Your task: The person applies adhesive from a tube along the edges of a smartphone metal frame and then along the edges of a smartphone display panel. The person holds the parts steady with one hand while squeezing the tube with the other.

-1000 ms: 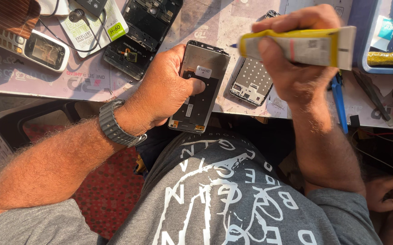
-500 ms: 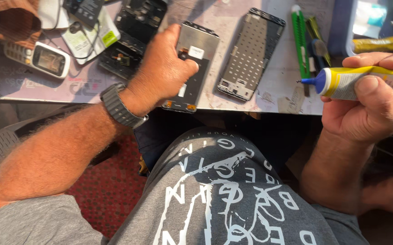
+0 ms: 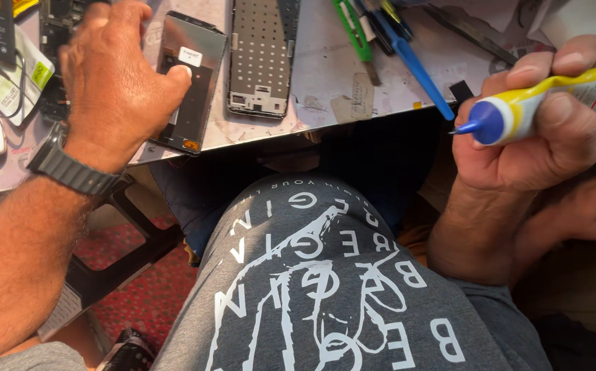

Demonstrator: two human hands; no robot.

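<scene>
Yellow glue tube point(image 3: 573, 93) (blue nozzle) held level; dark phone panel point(image 3: 189, 82) flat.

worn pale table point(image 3: 394, 82): phone screen point(image 3: 191, 82), phone frame point(image 3: 262, 58), blue tool point(image 3: 411, 65).
</scene>
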